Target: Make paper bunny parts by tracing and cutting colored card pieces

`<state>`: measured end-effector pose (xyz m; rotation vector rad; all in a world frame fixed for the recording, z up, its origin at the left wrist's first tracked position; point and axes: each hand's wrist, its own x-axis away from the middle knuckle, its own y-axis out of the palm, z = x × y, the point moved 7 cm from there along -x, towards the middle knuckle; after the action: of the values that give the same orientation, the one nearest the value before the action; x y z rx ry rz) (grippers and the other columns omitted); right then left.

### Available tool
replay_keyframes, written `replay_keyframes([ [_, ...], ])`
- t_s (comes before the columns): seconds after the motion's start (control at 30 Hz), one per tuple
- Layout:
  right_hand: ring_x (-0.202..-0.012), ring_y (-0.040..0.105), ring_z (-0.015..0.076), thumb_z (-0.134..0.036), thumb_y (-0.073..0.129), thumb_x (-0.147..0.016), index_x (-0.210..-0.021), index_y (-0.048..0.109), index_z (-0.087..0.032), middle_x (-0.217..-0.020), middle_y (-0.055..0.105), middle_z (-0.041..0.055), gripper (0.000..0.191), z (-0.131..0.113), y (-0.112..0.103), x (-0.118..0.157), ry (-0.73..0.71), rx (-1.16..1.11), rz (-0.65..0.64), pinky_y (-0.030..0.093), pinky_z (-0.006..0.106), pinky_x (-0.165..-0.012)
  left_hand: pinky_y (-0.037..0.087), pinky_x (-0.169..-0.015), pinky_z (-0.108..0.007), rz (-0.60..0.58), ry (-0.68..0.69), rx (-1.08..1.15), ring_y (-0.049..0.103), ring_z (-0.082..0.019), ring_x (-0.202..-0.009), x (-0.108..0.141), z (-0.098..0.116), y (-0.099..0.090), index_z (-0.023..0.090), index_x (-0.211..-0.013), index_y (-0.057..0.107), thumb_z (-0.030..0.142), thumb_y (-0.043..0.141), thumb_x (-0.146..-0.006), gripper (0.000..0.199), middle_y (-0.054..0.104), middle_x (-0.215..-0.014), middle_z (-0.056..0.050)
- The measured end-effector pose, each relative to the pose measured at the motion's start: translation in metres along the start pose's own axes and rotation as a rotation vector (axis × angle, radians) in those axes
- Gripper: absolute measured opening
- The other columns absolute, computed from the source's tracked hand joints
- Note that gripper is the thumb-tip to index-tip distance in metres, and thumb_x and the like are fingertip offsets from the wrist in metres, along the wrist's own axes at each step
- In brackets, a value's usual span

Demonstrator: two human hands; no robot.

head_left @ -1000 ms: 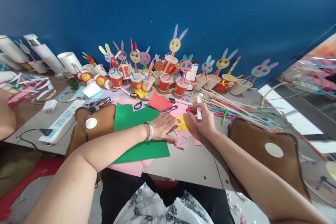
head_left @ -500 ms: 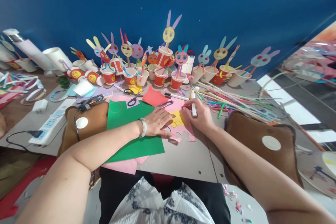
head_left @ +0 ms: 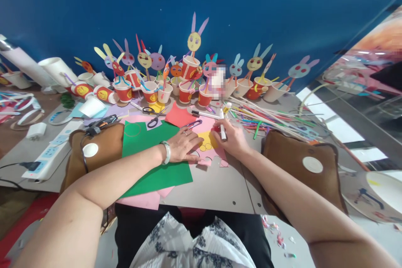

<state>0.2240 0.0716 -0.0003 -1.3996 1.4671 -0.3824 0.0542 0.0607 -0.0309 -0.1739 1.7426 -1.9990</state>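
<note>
My left hand (head_left: 182,144) lies flat with its fingers apart, over the edge of a green sheet (head_left: 157,171) and onto pink paper (head_left: 214,151). Its fingertips reach a small yellow piece of paper (head_left: 207,137), which has circles outlined on its lower part. At the right side of that piece, my right hand (head_left: 234,138) is closed around a white marker (head_left: 222,127) held nearly upright. The fingertips at the paper are partly hidden. Rounded bites are cut from the pink paper's lower edge.
Scissors (head_left: 153,122), a red-orange sheet (head_left: 178,114) and another marker (head_left: 205,114) lie beyond my hands. Paper cups with rabbit-like heads (head_left: 188,67) line the blue wall. Brown cushions (head_left: 301,171) flank the work area; a power strip (head_left: 52,150) lies left, coloured sticks (head_left: 266,115) right.
The whole view has shifted slightly, so things appear farther left. Both hands keep almost the same place on the paper, and the marker stays in my right hand.
</note>
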Motion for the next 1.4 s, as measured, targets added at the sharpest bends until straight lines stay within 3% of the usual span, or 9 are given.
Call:
replay_keyframes([
  [0.4,-0.069,0.065,0.0234,-0.027,0.053,-0.082,-0.103,0.060,-0.022,-0.089,0.074,0.0082,0.022,0.003,-0.004,-0.004,0.038,0.113,0.017,0.047,0.034,-0.066,0.031,-0.114,-0.053,-0.026,0.013,-0.047,0.058,-0.031,-0.110,-0.002,0.001,0.000,0.013,-0.118,0.066,0.069,0.046,-0.092,0.065,0.064,-0.112,-0.014],
  [0.57,-0.067,0.064,0.0238,-0.028,0.053,-0.083,-0.103,0.059,-0.022,-0.086,0.074,0.0079,0.022,0.006,-0.002,-0.005,0.028,0.128,-0.021,0.046,0.035,-0.066,0.031,-0.113,-0.053,-0.030,0.018,-0.048,0.058,-0.030,-0.108,-0.002,0.000,0.002,0.014,-0.118,0.065,0.068,0.049,-0.092,0.062,0.064,-0.111,-0.013],
  [0.77,-0.078,0.067,0.0275,-0.029,0.054,-0.083,-0.104,0.060,-0.023,-0.090,0.075,0.0095,0.022,0.008,-0.002,-0.005,0.023,0.137,-0.021,0.048,0.038,-0.070,0.031,-0.114,-0.053,-0.027,0.024,-0.080,0.058,-0.030,-0.108,-0.002,0.000,0.003,0.012,-0.120,0.065,0.069,0.046,-0.092,0.066,0.065,-0.112,-0.014],
  [1.13,-0.070,0.066,0.0276,-0.031,0.054,-0.083,-0.100,0.058,-0.024,-0.087,0.074,0.0093,0.019,0.010,-0.002,-0.006,0.018,0.153,-0.032,0.045,0.038,-0.065,0.033,-0.111,-0.053,-0.038,0.001,-0.055,0.057,-0.030,-0.106,-0.003,0.000,0.002,0.012,-0.118,0.066,0.066,0.051,-0.092,0.061,0.064,-0.111,-0.014],
  [1.4,-0.077,0.067,0.0285,-0.028,0.055,-0.082,-0.101,0.058,-0.025,-0.089,0.075,0.0083,0.019,0.009,-0.002,-0.006,0.016,0.163,-0.040,0.048,0.043,-0.076,0.030,-0.113,-0.052,-0.034,0.007,-0.080,0.057,-0.030,-0.106,-0.003,0.000,0.002,0.014,-0.117,0.067,0.065,0.052,-0.092,0.059,0.064,-0.110,-0.014],
])
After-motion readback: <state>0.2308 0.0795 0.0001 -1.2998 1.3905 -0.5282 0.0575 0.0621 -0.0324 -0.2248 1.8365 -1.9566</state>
